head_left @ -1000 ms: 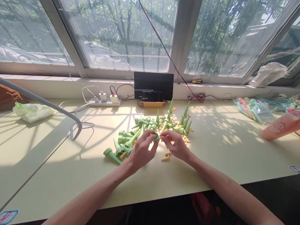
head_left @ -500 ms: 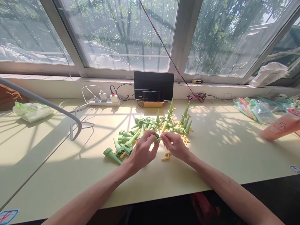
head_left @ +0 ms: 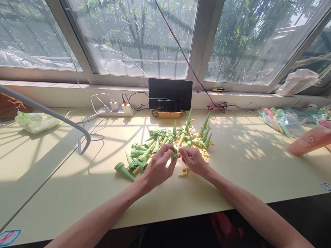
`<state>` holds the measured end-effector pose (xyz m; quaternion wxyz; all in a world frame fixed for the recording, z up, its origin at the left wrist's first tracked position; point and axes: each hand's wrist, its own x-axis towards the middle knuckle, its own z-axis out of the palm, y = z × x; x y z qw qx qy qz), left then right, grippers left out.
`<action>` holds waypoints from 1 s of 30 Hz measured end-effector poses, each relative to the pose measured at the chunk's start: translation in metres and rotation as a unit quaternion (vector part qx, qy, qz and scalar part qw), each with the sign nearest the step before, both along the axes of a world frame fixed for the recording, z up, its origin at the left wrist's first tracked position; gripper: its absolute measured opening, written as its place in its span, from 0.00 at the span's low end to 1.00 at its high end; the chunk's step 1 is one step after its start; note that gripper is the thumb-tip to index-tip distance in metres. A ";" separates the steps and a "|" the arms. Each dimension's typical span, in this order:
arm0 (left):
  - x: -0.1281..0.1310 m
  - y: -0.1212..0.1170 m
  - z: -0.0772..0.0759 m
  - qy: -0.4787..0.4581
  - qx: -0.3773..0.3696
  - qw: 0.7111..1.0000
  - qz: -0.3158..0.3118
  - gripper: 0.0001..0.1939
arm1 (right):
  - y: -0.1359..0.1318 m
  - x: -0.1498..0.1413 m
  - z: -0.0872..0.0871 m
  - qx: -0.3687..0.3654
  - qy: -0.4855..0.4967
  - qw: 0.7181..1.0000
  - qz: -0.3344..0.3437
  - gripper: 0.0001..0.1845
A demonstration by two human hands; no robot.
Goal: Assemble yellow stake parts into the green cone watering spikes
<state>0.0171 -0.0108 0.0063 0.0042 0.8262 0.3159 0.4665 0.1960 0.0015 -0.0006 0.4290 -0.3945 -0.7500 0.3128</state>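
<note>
My left hand [head_left: 160,163] is closed around a green plastic watering spike [head_left: 174,153], its round collar turned toward the right. Close beside that collar, the fingertips of my right hand [head_left: 192,159] are pinched on a small pale-yellow plastic piece, mostly hidden by the fingers. Behind both hands spreads a heap of green cone-shaped watering spikes [head_left: 146,154], some standing point up and others lying down. Small yellow plastic pieces [head_left: 205,155] lie among them, and a few yellow pegs [head_left: 183,173] rest on the table just below my right hand.
A dark tablet [head_left: 170,90] with a phone [head_left: 169,105] before it stands by the window. At left are a power strip [head_left: 116,112], a grey curved bar [head_left: 64,119] and a green-white packet [head_left: 37,123]. A pink cup [head_left: 309,139] and plastic bags [head_left: 292,122] lie right.
Both hands stay together in nearly the same place, with only slight finger movement at the spike's collar. The heap looks the same.
</note>
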 end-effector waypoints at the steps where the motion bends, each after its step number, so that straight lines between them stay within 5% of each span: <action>1: 0.000 0.000 0.000 0.000 0.002 1.000 -0.001 0.05 | 0.000 0.000 0.000 -0.003 0.002 1.000 -0.001 0.24; 30: 0.001 -0.002 0.001 -0.013 -0.013 1.000 -0.011 0.05 | 0.000 0.000 0.002 -0.009 -0.022 1.000 0.020 0.27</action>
